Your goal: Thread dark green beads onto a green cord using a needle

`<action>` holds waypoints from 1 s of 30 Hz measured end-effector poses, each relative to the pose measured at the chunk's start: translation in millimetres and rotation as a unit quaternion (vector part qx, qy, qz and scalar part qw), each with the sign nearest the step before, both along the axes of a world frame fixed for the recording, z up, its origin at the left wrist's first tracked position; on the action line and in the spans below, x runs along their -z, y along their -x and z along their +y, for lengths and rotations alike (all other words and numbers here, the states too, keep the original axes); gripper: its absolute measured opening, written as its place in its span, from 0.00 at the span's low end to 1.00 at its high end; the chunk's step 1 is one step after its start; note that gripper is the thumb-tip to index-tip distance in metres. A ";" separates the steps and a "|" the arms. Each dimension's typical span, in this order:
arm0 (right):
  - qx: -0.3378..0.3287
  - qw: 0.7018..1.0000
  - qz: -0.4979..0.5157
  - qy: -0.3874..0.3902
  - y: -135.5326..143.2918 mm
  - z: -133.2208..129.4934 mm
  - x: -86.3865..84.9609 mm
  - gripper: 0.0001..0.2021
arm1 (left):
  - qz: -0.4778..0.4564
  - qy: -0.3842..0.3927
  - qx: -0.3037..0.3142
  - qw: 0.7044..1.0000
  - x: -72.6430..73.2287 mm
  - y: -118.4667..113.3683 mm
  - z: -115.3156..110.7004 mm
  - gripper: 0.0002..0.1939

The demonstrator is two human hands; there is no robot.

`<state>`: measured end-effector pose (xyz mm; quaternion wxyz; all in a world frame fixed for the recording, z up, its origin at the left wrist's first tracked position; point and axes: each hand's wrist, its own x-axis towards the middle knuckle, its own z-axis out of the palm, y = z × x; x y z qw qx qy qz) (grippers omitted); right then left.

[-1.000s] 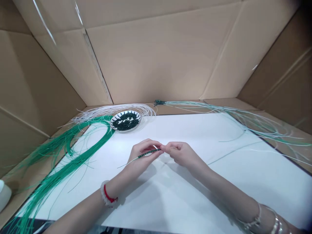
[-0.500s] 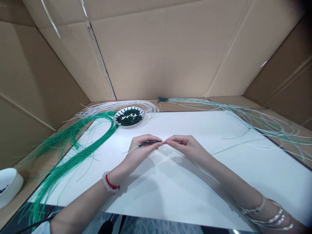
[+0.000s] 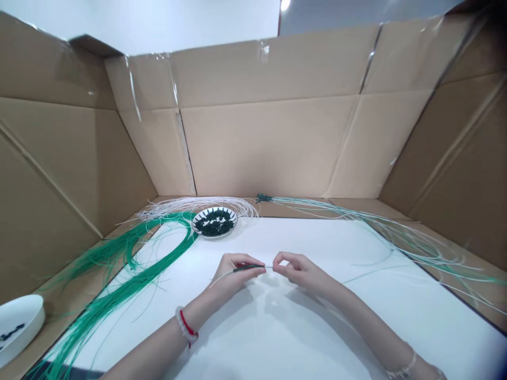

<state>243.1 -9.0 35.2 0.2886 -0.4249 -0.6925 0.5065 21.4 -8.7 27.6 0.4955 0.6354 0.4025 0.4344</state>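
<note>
Over the white board (image 3: 253,327), my left hand (image 3: 236,272) is closed on a beaded cord (image 3: 249,267), a pale strand with a row of dark green beads along it. The strand's thin white tail runs back over the left wrist. My right hand (image 3: 295,267) pinches the other end of the strand between thumb and forefinger, and a short bare length shows across the small gap between the hands. Beyond the left hand stands a striped dish (image 3: 214,222) of small dark green beads.
Green cords (image 3: 138,269) lie bundled at the left, white cords (image 3: 186,205) behind the dish. Strands with dark beaded ends (image 3: 264,198) stretch along the back to the right. A white bowl (image 3: 24,327) with dark pieces stands far left. Cardboard walls (image 3: 269,142) enclose the board.
The view has tilted up, so everything sits lower in the picture. My right hand has drawn slightly away from my left, with more bare strand showing between them.
</note>
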 end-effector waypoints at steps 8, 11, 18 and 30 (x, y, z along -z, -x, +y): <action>-0.035 0.998 0.010 0.043 -8.2 5.1 -3.4 0.19 | -0.010 -0.013 -0.001 1.000 -1.4 0.2 -1.6 0.05; -0.043 0.997 0.010 0.066 -12.2 8.4 -0.8 0.17 | -0.010 -0.023 0.010 1.000 -0.9 1.1 -3.8 0.04; -0.037 0.995 0.018 0.088 -17.7 9.9 -1.6 0.14 | -0.016 -0.042 0.015 0.999 2.4 4.7 -2.8 0.05; 0.010 0.992 0.069 0.102 -26.4 13.4 -1.3 0.11 | -0.020 -0.007 0.033 0.999 -5.1 12.0 -4.3 0.18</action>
